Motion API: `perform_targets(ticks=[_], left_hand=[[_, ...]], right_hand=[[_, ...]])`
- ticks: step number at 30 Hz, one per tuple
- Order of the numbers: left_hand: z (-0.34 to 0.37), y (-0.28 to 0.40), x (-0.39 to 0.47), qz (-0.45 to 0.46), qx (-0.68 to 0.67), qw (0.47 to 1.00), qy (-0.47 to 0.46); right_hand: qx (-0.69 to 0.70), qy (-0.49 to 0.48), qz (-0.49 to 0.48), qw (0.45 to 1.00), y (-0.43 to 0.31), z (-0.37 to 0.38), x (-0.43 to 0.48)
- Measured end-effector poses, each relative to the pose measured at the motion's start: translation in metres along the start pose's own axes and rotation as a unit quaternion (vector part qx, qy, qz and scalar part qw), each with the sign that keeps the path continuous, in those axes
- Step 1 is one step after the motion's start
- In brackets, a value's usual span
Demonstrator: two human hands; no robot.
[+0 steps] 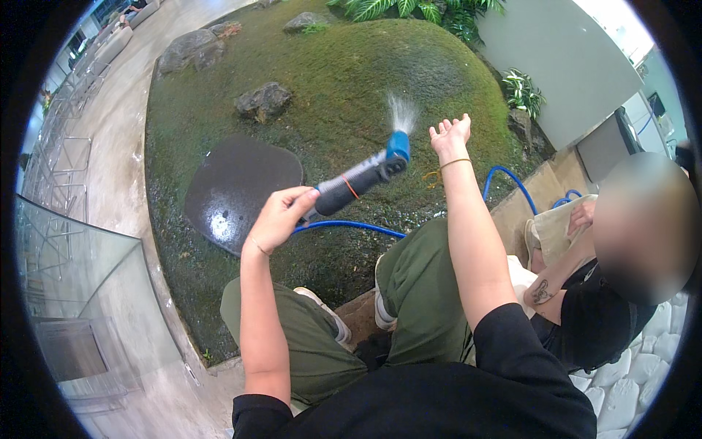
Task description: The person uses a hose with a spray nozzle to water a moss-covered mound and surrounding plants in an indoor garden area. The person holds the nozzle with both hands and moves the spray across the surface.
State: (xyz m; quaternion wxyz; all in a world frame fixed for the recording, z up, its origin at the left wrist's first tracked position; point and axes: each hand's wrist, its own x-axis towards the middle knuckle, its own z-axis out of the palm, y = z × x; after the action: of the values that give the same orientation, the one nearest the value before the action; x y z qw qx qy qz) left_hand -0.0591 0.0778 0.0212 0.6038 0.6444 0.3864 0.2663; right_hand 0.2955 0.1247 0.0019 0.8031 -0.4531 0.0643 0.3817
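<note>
My left hand [279, 217] grips the rear end of a hose spray nozzle [351, 186] with a black-and-grey handle. An orange-red band wraps its body. From its blue head [398, 145] a fan of water [403, 112] sprays out over the moss bed [351, 71]. My right hand [452, 134] is held out to the right of the spray, palm up with fingers spread, holding nothing. A blue hose [351, 224] runs from behind my left hand toward my knee and shows again farther right.
A dark smooth slab [247, 181] lies in the moss at left, with a rock [264, 101] beyond. Another person [598, 324] sits close on my right. A glass panel [82, 263] stands at left; a grey panel [559, 71] rises at the far right. Leafy plants [524, 93] grow along the edge.
</note>
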Motion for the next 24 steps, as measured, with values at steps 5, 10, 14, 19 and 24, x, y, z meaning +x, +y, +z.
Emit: perform_targets(ticks=[5, 10, 14, 19, 24], left_hand=[[-0.017, 0.021, -0.01, -0.076, -0.135, 0.984, 0.089], [-0.038, 0.004, -0.011, -0.084, -0.166, 0.973, 0.137], [-0.041, 0.004, -0.015, -0.072, -0.211, 0.966, 0.128], [-0.044, 0.003, -0.016, -0.063, -0.186, 0.963, 0.186], [-0.04, 0.008, -0.017, -0.017, -0.212, 0.954, 0.211]], right_hand=[[0.003, 0.008, 0.019, 1.0, -0.002, 0.0, -0.003], [0.005, 0.013, 0.023, 1.0, 0.004, 0.004, -0.006], [0.011, 0.022, 0.034, 0.999, 0.007, 0.006, -0.006], [0.006, 0.014, 0.041, 0.999, 0.013, 0.009, -0.009], [-0.006, -0.015, 0.043, 0.999, 0.015, 0.011, -0.017]])
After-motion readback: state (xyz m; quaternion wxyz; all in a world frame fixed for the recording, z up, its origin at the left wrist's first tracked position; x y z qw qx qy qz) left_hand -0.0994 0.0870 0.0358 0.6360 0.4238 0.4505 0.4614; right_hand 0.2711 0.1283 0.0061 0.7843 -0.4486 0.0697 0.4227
